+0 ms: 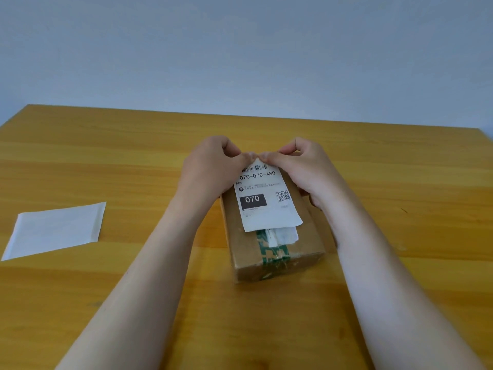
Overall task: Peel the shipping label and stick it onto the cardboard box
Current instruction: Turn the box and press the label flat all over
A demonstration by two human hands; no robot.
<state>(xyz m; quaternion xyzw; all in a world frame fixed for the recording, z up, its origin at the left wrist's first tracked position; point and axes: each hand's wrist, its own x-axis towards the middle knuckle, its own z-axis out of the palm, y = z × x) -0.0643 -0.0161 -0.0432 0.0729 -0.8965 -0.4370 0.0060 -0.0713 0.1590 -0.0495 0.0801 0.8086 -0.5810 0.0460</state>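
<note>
Left hand (210, 168), right hand (302, 170) on rectangular label (266, 206), cardboard box (282, 264)

The label's (266, 198) top edge, at frame centre, is hidden under the fingertips of the left hand (210, 166) and right hand (306, 169), which also cover the box's (277, 260) far end. The label's small print is too fine to read. The bench (106, 156) runs off the left, right and lower frame edges.

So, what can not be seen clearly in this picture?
Head view: the top edge of the shipping label is covered by the left hand and right hand.
Head view: its small print is too small to read.
Head view: the far end of the cardboard box lies behind both hands.
Head view: whether the label is stuck down is unclear.
</note>
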